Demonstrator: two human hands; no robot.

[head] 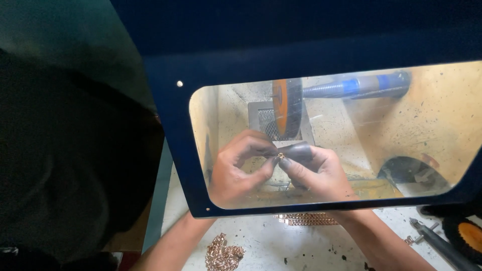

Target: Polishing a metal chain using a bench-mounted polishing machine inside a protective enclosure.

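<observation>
**Small piece pinched just below the wheel**

I see my left hand (236, 168) and right hand (316, 168) pinching one small gold piece (280, 156) between fingertips, possibly a chain link. The orange buffing wheel (285, 108) stands straight ahead of both hands, equally near.

The hood (165, 100) is dark blue, with a clear window. The wheel (286, 108) is dark with an orange centre. The shaft (356, 86) behind it is grey with blue bands. The inner walls (442, 110) are yellowish, speckled with black spots. The chain (222, 253) is rose-gold. The bench (281, 241) is white with dark specks. The fingertips (285, 163) are blackened with dirt.
</observation>
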